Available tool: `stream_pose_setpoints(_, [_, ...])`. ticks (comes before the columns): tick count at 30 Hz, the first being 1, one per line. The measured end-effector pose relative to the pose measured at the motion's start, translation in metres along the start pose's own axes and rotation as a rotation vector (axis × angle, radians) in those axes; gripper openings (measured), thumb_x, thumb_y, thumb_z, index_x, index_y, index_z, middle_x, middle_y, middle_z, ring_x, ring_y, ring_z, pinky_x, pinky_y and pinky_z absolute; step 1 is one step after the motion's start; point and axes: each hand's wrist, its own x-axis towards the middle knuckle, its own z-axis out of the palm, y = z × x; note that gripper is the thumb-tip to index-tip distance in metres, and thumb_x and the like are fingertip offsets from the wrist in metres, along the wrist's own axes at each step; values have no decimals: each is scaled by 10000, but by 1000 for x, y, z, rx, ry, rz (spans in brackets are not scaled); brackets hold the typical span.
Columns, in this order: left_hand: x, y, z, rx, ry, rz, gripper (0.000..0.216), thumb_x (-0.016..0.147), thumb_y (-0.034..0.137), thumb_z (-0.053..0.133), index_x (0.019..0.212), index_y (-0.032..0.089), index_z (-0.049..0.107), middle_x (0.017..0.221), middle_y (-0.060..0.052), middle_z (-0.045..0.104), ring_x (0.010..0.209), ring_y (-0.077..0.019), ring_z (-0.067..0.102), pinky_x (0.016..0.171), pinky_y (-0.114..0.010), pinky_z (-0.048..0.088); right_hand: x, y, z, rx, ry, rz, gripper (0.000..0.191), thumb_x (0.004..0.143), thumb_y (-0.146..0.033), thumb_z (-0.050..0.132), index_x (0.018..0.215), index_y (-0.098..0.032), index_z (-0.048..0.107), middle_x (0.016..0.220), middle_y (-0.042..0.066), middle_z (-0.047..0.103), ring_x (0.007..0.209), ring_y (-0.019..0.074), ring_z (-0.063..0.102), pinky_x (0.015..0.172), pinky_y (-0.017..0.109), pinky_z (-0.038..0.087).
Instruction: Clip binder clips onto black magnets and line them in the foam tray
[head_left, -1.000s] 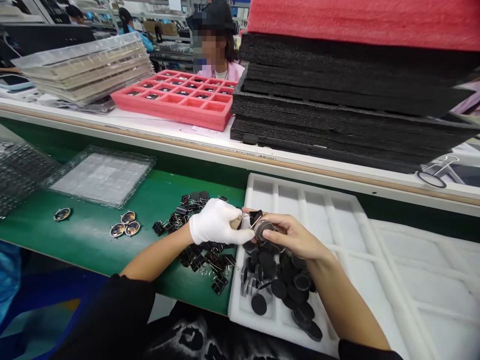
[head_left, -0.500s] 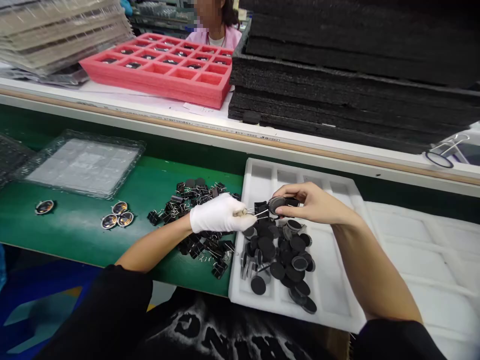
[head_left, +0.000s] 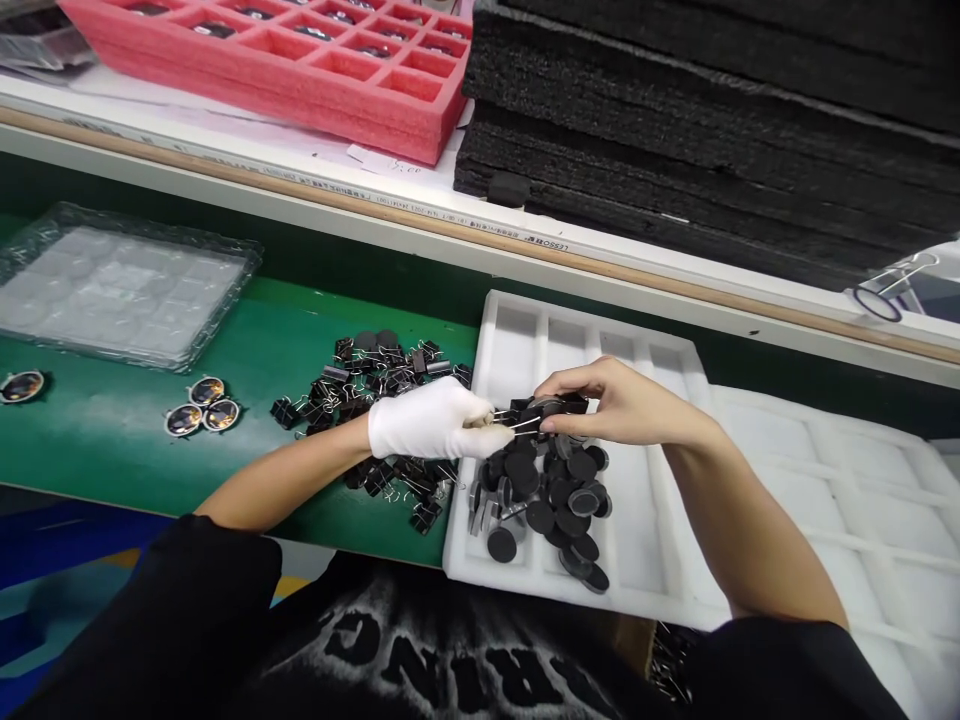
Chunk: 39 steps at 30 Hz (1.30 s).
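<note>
My gloved left fingers pinch a wire-handled black clip; my bare right fingers grip a dark disc. Best squeeze evenly, holding both steady.

- Binder clips: on worktable, left of foam tray.
- Discs: in foam tray.
- Ornaments: left of binder clips.
- Foam stack: on shelf, behind foam tray.

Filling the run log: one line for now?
left hand: gloved, grip on binder clip | right hand: bare, grip on dark disc | nearby: loose discs in white tray
</note>
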Motion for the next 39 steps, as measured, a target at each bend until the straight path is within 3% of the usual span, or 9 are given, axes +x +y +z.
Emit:
stream_pose_setpoints(3, [2,1,-5,-78,44,-76,524,963,538,560,596,183,440,551,52,408,542,-81,371,556,-256,306,-1,4,7,-76,117,-55,232,912,-458,769,979,-237,795,934,42,812,825,234,754,743,369,577])
stream_pose_setpoints(6, [4,2,-11,-423,27,-274,638,1035,673,346,790,160,636,658,-31,654,546,-117,549,527,-250,406,1,13,24,-360,428,-256,124,983,-350,719,992,-252,796,995,64,827,898,261,779,771,401,561])
stream_pose_setpoints(10, [4,4,-18,-493,46,-362,634,1019,703,369,704,184,551,588,-17,594,513,-122,524,526,-259,432,8,23,44,-672,636,-497,211,991,-248,723,1196,-289,751,1233,87,796,1087,299,772,835,437,548])
stream_pose_setpoints(14, [0,5,-26,-196,173,-336,452,1019,580,450,772,212,536,650,13,590,599,-147,550,579,-279,416,17,21,40,-349,524,-290,905,877,-534,830,1626,-266,400,1495,170,638,1246,338,700,995,522,572])
stream_pose_setpoints(20, [-7,1,-33,241,112,-366,521,1012,622,458,1314,223,602,861,-24,741,775,-244,704,663,-320,451,45,40,10,7,104,-69,335,910,-529,721,1012,-216,787,1002,64,798,939,270,741,877,423,586])
stream_pose_setpoints(23, [-13,0,-41,521,99,-444,653,1024,652,406,1499,214,501,878,-53,767,777,-293,733,656,-347,450,65,76,-6,-88,314,70,363,890,-528,721,998,-186,776,994,88,792,899,285,728,845,430,575])
stream_pose_setpoints(27, [-21,4,-54,562,73,-386,504,1042,616,392,1303,280,661,908,-36,787,849,-277,744,696,-342,474,96,120,-25,-290,630,309,371,932,-379,686,1221,-151,733,1251,165,755,1129,348,704,979,461,553])
stream_pose_setpoints(34, [-35,6,-64,600,60,-326,449,1034,605,409,1128,305,728,853,-16,769,793,-238,721,688,-318,472,130,137,-28,-461,525,358,612,1074,-558,383,1265,-60,682,1292,197,725,1357,381,586,1179,584,344])
stream_pose_setpoints(39, [-46,4,-73,565,63,-297,467,1038,604,407,1201,306,728,941,-19,789,850,-234,740,740,-324,521,128,133,-21,-576,481,332,796,1030,-695,297,1359,-36,597,1362,249,675,1401,445,525,1151,563,374])
